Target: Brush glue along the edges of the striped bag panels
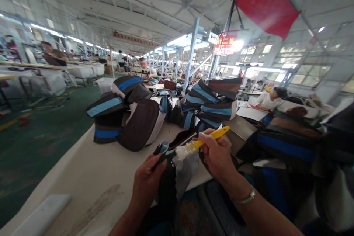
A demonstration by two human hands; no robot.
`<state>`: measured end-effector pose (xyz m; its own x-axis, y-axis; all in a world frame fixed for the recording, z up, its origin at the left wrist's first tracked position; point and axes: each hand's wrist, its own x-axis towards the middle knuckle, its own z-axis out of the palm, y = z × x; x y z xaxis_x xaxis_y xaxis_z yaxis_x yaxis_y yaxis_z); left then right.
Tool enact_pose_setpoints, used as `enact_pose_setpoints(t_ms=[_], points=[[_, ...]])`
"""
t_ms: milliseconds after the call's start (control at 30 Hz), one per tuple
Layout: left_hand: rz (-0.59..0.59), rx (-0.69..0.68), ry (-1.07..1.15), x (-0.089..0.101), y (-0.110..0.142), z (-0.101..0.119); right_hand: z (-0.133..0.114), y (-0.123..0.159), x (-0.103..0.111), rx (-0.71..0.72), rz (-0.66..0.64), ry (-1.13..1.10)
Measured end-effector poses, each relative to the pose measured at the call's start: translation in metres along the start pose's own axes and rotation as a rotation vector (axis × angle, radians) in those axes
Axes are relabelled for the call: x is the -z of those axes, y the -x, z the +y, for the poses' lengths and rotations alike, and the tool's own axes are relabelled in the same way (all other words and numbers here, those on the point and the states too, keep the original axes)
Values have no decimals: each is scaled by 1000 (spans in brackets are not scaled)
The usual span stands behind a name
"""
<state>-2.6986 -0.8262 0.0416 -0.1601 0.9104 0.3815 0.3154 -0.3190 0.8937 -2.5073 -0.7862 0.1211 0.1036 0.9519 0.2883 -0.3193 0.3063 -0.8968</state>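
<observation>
My right hand [218, 153] grips a brush [211, 135] by its yellow handle. The brush's pale, clumped bristles lie over the edge of a dark fabric piece [167, 180] with a light grey backing. My left hand [148, 177] pinches that piece at its left edge, thumb on the near side. Beyond my hands, dark sewn pieces with light blue bands [201, 99] are stacked on the table. Left of them stand black and brown sewn pieces [141, 125], some with blue stripes. What the lower part of the held piece rests on is hidden.
The pale table [91, 169] carries a white flat bar [42, 215] at its near left corner. More blue-striped dark pieces [287, 147] are heaped on the right. A co-worker [272, 99] sits beyond that heap. A green floor [41, 136] runs along the left.
</observation>
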Motion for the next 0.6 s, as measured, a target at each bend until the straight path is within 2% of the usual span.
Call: enact_pose_setpoints(t_ms=[167, 233, 300, 467, 600], points=[[-24, -3, 18, -4, 0, 10, -4, -5, -25, 210, -143, 387], [-13, 17, 40, -3, 1, 9, -8, -7, -28, 323, -109, 470], [-4, 41, 50, 0, 0, 8, -10, -7, -28, 375, -65, 440], [1, 63, 42, 4, -1, 4, 3, -8, -33, 301, -201, 477], [-2, 34, 8, 4, 1, 2, 12, -12, -38, 243, -68, 330]])
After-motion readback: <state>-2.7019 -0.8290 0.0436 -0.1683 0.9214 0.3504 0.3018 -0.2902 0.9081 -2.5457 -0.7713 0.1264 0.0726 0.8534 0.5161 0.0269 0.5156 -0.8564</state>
